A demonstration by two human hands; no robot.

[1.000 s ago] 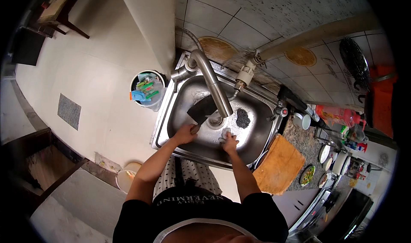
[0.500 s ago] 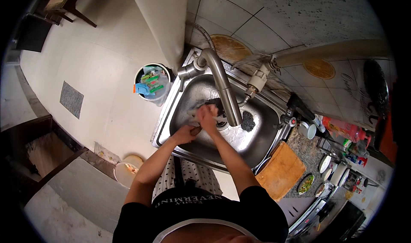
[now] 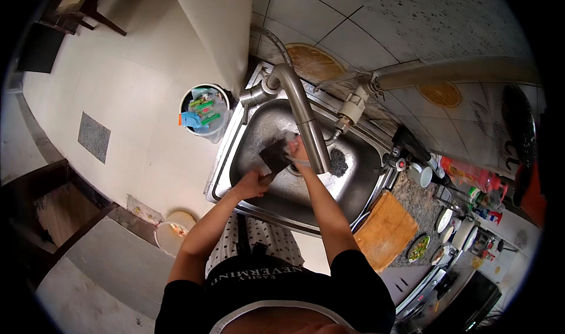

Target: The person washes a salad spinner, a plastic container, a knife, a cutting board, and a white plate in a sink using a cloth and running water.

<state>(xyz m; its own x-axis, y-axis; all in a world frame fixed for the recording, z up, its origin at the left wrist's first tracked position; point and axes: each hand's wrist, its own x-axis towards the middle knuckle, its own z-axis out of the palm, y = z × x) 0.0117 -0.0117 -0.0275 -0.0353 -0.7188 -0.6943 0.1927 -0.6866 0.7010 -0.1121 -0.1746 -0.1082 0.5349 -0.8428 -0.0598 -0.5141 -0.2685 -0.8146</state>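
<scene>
In the steel sink [image 3: 359, 198], my left hand [image 3: 249, 185] is closed around the handle of a cleaver [image 3: 274, 157]. The dark, broad blade points away from me over the basin, close to the drain. My right hand [image 3: 299, 150] is beside the blade's right side, under the curved tap [image 3: 305, 113]. Water seems to run over that hand, and the tap partly covers it, so its fingers are not clear. A dark scouring pad [image 3: 338, 163] lies on the sink floor right of the tap's spout.
Left of the sink stands a bin [image 3: 206, 113] with wrappers in it. A pale bucket [image 3: 175, 233] is on the floor at lower left. To the right lie a wooden cutting board [image 3: 386, 231], a plate of green food [image 3: 419, 248] and several bowls. A white filter [image 3: 355, 108] hangs by the wall.
My right hand has moved off the cleaver's blade, up and to the right, under the tap. More of the blade now shows. My left hand keeps hold of the handle.
</scene>
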